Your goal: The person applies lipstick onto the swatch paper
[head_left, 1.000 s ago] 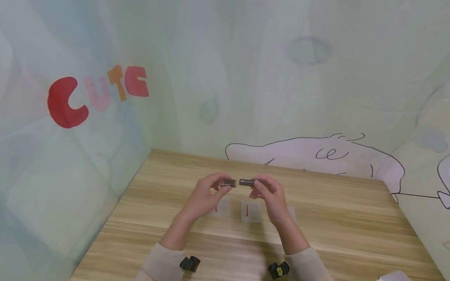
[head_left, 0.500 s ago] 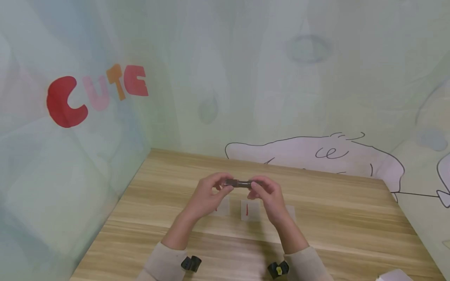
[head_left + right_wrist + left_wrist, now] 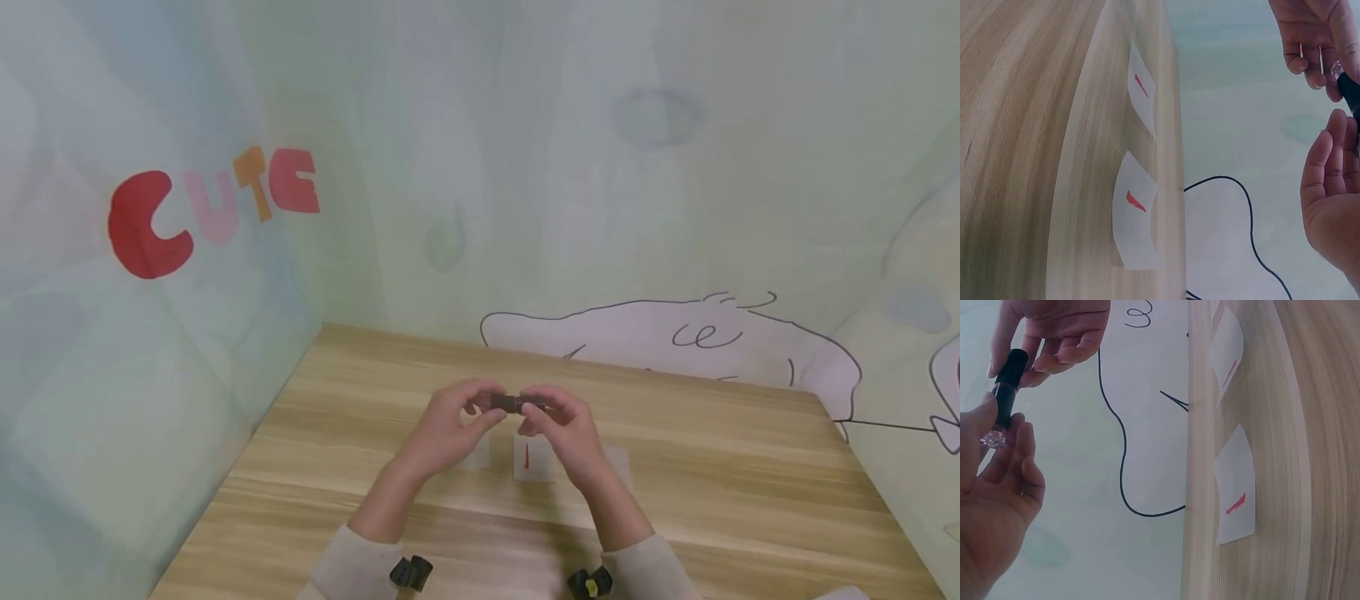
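Observation:
Above the table, both hands hold a slim lipstick tube (image 3: 510, 403) level between them. My left hand (image 3: 450, 429) pinches its body, where a clear faceted end (image 3: 992, 439) shows in the left wrist view. With thumb and fingers, my right hand (image 3: 570, 433) grips the black cap (image 3: 1013, 367), which sits against the body. Whether the cap is fully seated I cannot tell. Beneath the hands lie white paper pieces; the middle paper (image 3: 532, 460) bears a red stroke. Another marked paper (image 3: 1238, 487) shows in the left wrist view.
The papers rest on a wood-grain table (image 3: 720, 467). A third paper (image 3: 619, 463) is partly behind the right forearm. A white object (image 3: 843, 593) pokes in at the bottom right. Printed fabric walls (image 3: 450, 167) enclose the table's back and left.
A second ago the cap and the body were apart. The right hand has moved left, and the two parts have come together, the hands now closer to each other.

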A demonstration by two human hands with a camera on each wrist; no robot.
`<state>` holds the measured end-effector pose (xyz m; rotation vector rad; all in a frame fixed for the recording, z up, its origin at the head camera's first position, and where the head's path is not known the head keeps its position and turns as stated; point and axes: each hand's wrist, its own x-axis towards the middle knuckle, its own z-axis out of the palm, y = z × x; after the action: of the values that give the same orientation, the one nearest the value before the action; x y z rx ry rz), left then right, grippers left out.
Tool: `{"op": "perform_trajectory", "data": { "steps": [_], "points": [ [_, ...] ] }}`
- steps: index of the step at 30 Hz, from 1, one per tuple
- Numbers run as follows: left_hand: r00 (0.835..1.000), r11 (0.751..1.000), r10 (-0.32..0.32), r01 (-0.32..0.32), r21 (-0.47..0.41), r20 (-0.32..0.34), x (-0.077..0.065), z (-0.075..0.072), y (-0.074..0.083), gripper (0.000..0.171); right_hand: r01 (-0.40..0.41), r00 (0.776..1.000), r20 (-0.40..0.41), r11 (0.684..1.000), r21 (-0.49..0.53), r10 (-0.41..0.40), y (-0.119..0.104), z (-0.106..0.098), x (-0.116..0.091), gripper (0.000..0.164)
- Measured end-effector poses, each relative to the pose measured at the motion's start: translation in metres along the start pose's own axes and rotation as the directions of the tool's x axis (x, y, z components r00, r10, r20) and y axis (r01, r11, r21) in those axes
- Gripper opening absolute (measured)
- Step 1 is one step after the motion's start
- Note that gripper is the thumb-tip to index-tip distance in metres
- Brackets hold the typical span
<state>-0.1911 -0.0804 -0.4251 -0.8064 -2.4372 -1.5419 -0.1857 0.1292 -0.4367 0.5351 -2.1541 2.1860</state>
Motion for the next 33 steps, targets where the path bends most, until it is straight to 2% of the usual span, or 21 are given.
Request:
{"op": "perform_trajectory", "data": {
  "steps": [7,21,33],
  "points": [
    [1.0,1.0,0.019,-0.019,0.021,-0.017,-0.0005,0.0003,0.001,0.019,-0.017,1.0,-0.012,1.0,-0.021,0.017,0.0008,0.0007,-0.0016,0.023],
    [0.999,1.0,0.003,-0.002,0.03,-0.037,-0.0033,0.0041,0.0037,0.019,-0.017,1.0,-0.004,1.0,0.0,0.017,0.0027,0.0012,-0.005,0.023],
    [0.999,0.999,-0.002,0.004,0.045,-0.037,-0.0007,0.0006,0.0074,0.021,0.006,1.0,0.023,1.0,-0.002,-0.006,0.0058,-0.0006,-0.0025,0.024]
  ]
}}
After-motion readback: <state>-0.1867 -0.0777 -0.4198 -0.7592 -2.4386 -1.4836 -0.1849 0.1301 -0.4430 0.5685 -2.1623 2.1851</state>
